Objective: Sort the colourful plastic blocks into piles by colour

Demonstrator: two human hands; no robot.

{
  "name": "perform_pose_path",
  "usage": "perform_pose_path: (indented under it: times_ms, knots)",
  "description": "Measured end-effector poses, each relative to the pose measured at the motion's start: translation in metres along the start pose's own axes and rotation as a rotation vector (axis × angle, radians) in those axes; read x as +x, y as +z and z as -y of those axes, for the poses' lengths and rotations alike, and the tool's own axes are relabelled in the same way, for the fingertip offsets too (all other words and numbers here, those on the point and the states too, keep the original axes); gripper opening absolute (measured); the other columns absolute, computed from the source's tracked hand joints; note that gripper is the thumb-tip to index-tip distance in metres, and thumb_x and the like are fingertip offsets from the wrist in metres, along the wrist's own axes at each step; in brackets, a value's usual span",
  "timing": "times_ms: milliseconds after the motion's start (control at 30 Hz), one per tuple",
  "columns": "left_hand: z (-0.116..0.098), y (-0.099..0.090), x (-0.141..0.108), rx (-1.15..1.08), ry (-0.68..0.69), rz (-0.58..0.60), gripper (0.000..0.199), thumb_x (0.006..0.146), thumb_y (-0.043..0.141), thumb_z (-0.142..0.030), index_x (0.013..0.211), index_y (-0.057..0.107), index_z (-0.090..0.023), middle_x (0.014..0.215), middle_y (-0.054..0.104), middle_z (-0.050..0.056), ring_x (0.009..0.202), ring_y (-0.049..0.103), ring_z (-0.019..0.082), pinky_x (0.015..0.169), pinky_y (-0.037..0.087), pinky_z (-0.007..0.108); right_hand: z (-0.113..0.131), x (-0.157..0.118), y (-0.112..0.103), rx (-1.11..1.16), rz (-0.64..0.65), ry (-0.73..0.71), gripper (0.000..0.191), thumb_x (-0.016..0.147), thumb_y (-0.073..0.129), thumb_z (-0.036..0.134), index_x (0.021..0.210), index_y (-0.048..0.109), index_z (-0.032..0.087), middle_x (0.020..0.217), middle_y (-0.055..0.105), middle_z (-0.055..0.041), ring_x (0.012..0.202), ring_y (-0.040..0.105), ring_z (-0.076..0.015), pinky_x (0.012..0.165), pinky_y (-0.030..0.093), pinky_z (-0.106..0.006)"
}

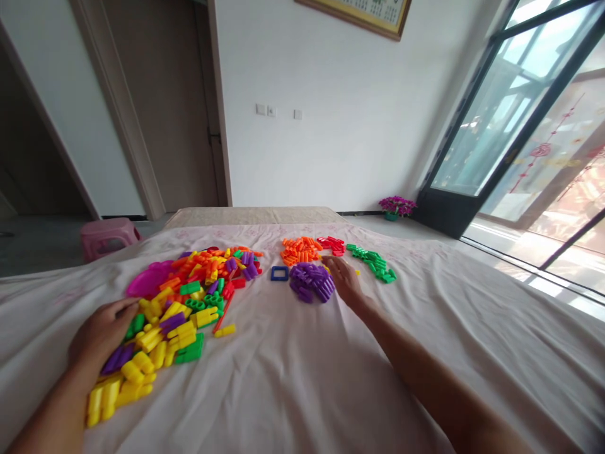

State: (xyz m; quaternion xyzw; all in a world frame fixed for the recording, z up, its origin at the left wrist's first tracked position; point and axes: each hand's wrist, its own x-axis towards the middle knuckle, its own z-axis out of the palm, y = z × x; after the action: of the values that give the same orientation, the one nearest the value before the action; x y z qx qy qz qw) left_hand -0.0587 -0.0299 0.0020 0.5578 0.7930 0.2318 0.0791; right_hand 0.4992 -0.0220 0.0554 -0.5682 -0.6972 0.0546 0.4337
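Observation:
My left hand (101, 331) rests at the left edge of a mixed pile of plastic building blocks (179, 325), its fingers stretched over green and yellow pieces. Its fingertips are partly hidden, but I see nothing gripped. Further out, my right hand (344, 279) reaches palm down beside a heap of purple blocks (312, 282), fingers extended and apart. Bits of yellow show by its fingers, most of them covered by the hand. Just beyond lie orange blocks (300, 250) and red blocks (332, 244). Green blocks (373, 261) form a curved group to the right.
A blue square frame piece (279, 273) lies left of the purple heap. A magenta plastic dish (149, 279) sits behind the mixed pile. Wrinkled pale cloth (293, 384) covers the surface. A pink stool (109, 236) stands beyond at left, a flower pot (391, 216) at right.

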Motion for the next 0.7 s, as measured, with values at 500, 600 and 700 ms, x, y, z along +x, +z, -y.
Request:
perform_pose_path:
  times_ms: [500, 600, 700]
  knots:
    - [-0.015, -0.008, -0.017, -0.077, 0.019, -0.034, 0.051, 0.093, 0.039, -0.043, 0.121, 0.068, -0.013, 0.129, 0.063, 0.017, 0.111, 0.060, 0.033, 0.085, 0.044, 0.039, 0.154, -0.065, 0.114, -0.103, 0.548, -0.447, 0.026, 0.092, 0.060, 0.047, 0.108, 0.068, 0.028, 0.111, 0.069, -0.0020, 0.104, 0.057, -0.0203, 0.091, 0.037, -0.036]
    - [-0.015, -0.008, -0.017, -0.075, 0.013, -0.044, 0.048, 0.092, 0.041, -0.042, 0.120, 0.069, -0.014, 0.129, 0.063, 0.017, 0.111, 0.060, 0.032, 0.084, 0.044, 0.038, 0.155, -0.068, 0.112, -0.125, 0.516, -0.426, 0.020, 0.093, 0.062, 0.042, 0.102, 0.067, 0.025, 0.107, 0.069, -0.0014, 0.100, 0.057, -0.0188, 0.088, 0.035, -0.034]
    - [-0.015, -0.008, -0.017, -0.075, 0.025, -0.052, 0.048, 0.092, 0.042, -0.041, 0.119, 0.069, -0.013, 0.129, 0.064, 0.017, 0.110, 0.061, 0.033, 0.083, 0.045, 0.038, 0.156, -0.068, 0.109, -0.153, 0.512, -0.405, 0.018, 0.092, 0.063, 0.039, 0.099, 0.066, 0.024, 0.103, 0.070, -0.0015, 0.097, 0.058, -0.0186, 0.087, 0.034, -0.034]
